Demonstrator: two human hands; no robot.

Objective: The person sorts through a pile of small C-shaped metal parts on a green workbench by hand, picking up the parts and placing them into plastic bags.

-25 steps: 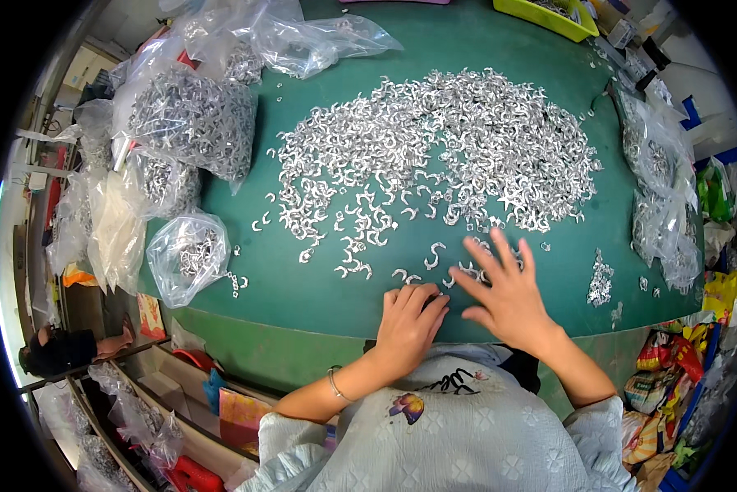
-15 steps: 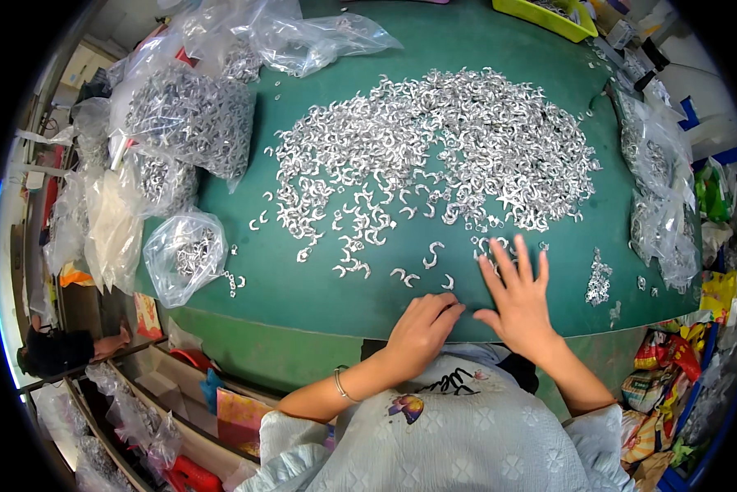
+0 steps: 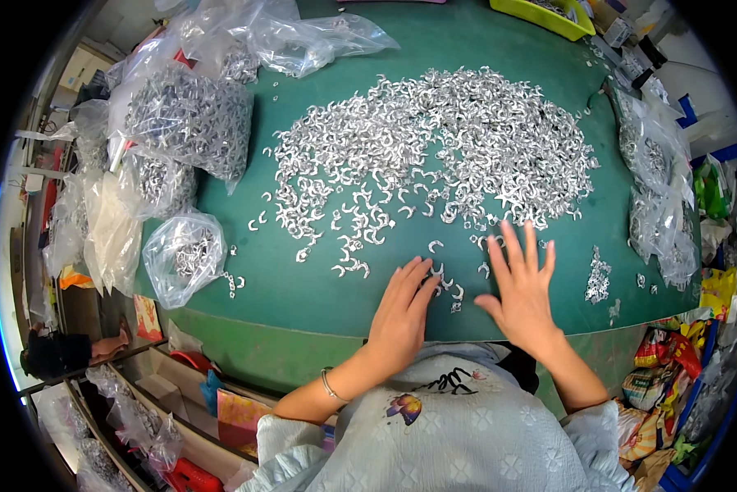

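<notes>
L hand (image 3: 403,310) palm-down near front edge of green desk (image 3: 303,310), fingers nearly straight & close tog., tips by a few loose C-shaped silver pcs (image 3: 457,293); can't tell if anything's under it. R hand (image 3: 522,293) also palm-down, fingers spread wide, no visible grip; fingertips at/near strays below the main heap of C-shaped pcs (image 3: 508,148), contact unclear. Heap's wide, mid-desk, beyond both hands, thinning twd L hand.

Far L: big clear bag (image 3: 192,123) full of silver pcs; nearer, small clear bag (image 3: 165,275) w/ some pcs inside, a few small bits just beside it. R side: small pile of silver bits (image 3: 598,279), then clear bags (image 3: 663,209) of pcs along the desk's R edge. Yellow-green tray (image 3: 539,22) at far R. Bracelet (image 3: 330,385) on L wrist.
</notes>
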